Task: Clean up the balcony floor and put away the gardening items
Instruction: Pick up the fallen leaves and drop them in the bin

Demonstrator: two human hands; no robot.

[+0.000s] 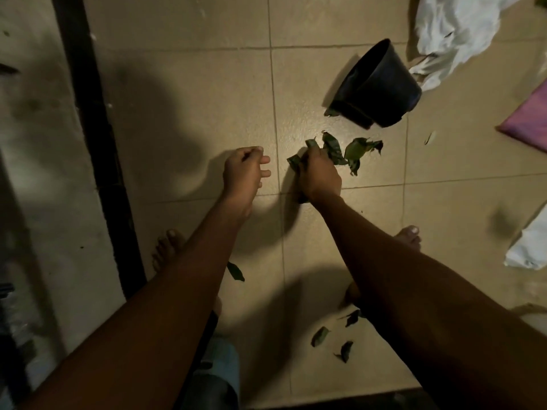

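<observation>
My right hand grips a bunch of dark green leaves just above the tiled balcony floor. More of the bunch spreads to the right of my fingers. My left hand hovers beside it, fingers loosely curled, holding nothing. A black plastic pot lies tipped on its side a little beyond the leaves. Loose leaves lie near my feet: one by my left arm, several under my right forearm.
A crumpled white bag lies at the top right, a pink cloth at the right edge, and another white bag lower right. A dark door track runs down the left. My bare feet stand on the tiles.
</observation>
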